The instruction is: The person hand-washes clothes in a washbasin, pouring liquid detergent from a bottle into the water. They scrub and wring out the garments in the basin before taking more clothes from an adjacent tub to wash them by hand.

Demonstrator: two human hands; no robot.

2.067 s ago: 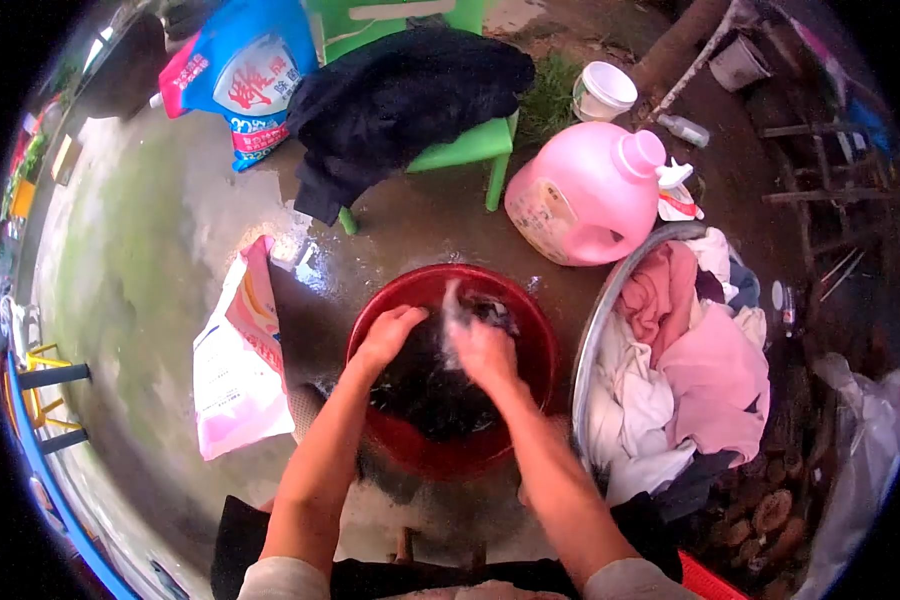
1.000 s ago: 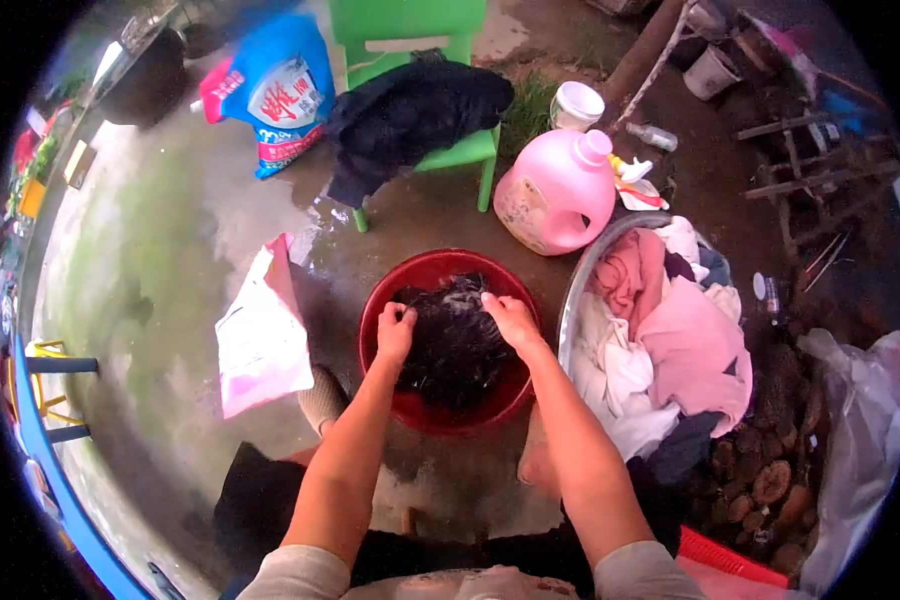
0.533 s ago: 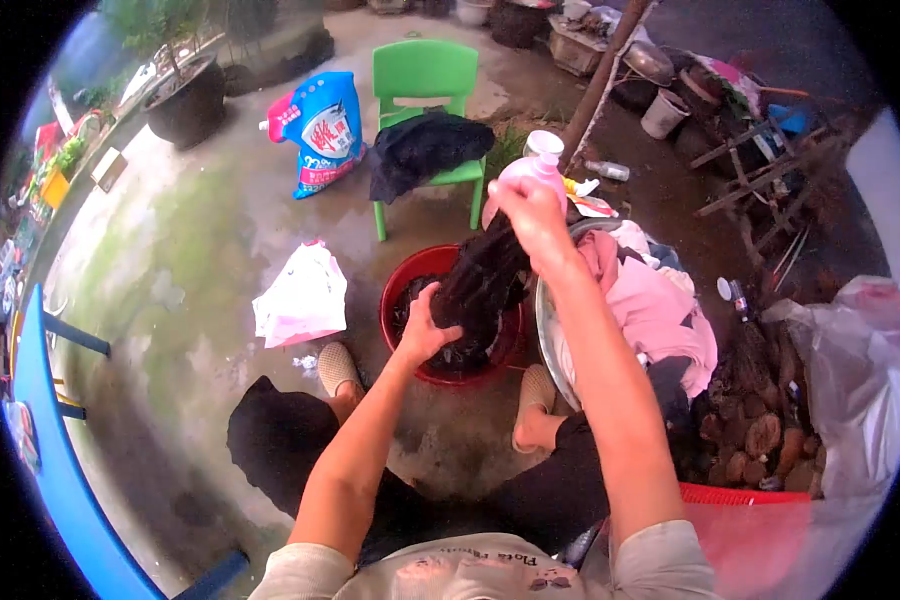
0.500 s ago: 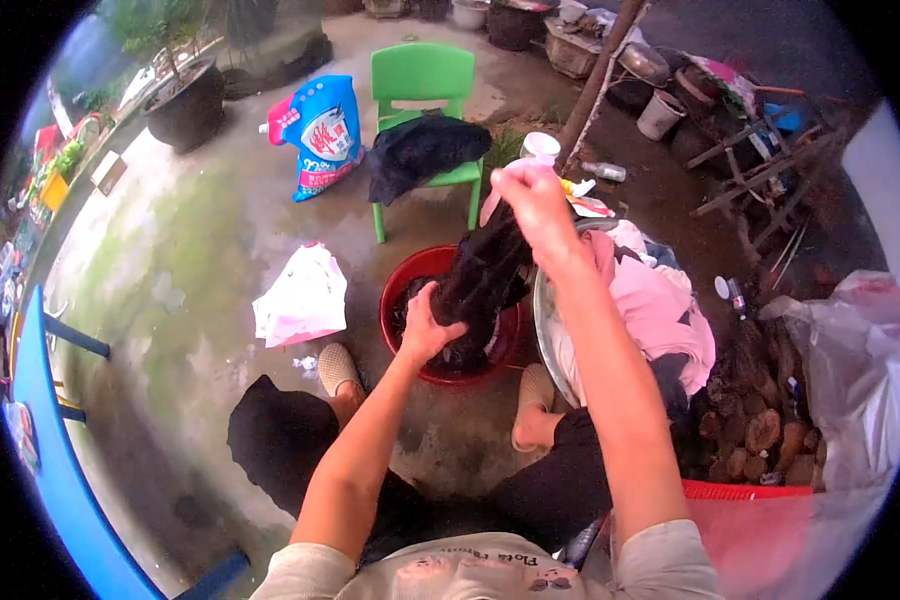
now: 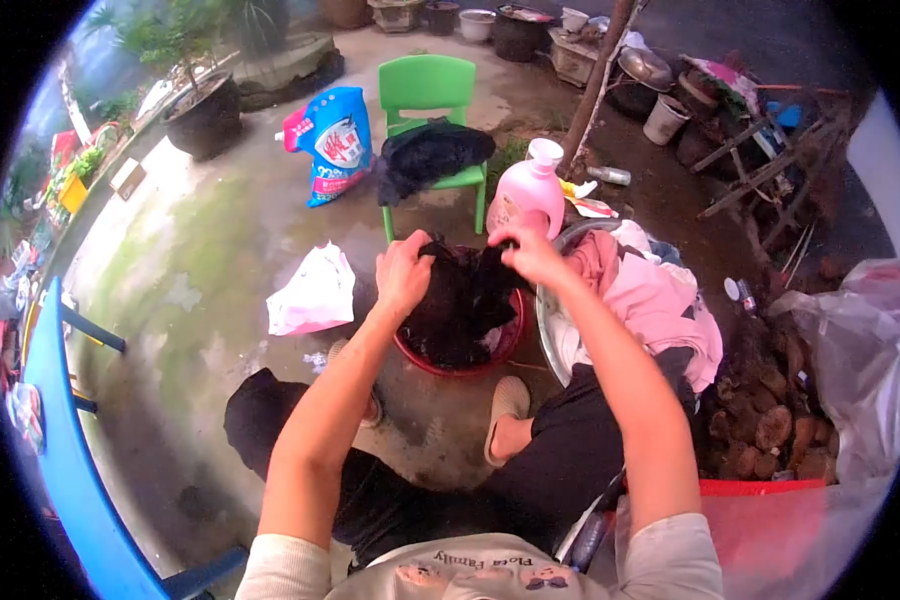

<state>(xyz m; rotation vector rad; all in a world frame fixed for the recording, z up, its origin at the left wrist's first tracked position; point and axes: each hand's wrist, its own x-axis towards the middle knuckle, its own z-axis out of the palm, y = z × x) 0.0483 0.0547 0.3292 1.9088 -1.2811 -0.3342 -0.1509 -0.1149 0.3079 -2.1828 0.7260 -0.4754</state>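
Observation:
A dark wet garment (image 5: 450, 305) hangs stretched between my two hands, over and partly inside the red basin (image 5: 520, 340). My left hand (image 5: 404, 270) is closed on its upper left part. Its upper right part is pinched in my right hand (image 5: 526, 250), just in front of the pink detergent jug (image 5: 532, 192). Right of the basin stands a metal tub (image 5: 553, 345) heaped with pink and white clothes (image 5: 655, 295). The garment covers most of the basin's inside.
Beyond the basin, a green chair (image 5: 427, 85) bears a black garment (image 5: 435, 155). A blue detergent bag (image 5: 338, 145) stands left of it, and a white-pink bag (image 5: 315, 292) lies nearer. A blue bench (image 5: 65, 430) is at far left, a plastic sheet (image 5: 860, 350) at right.
My left hand has risen from the garment's lower part to its upper left. My right hand has come down slightly, and the garment is now spread wider. The view has shifted a little.

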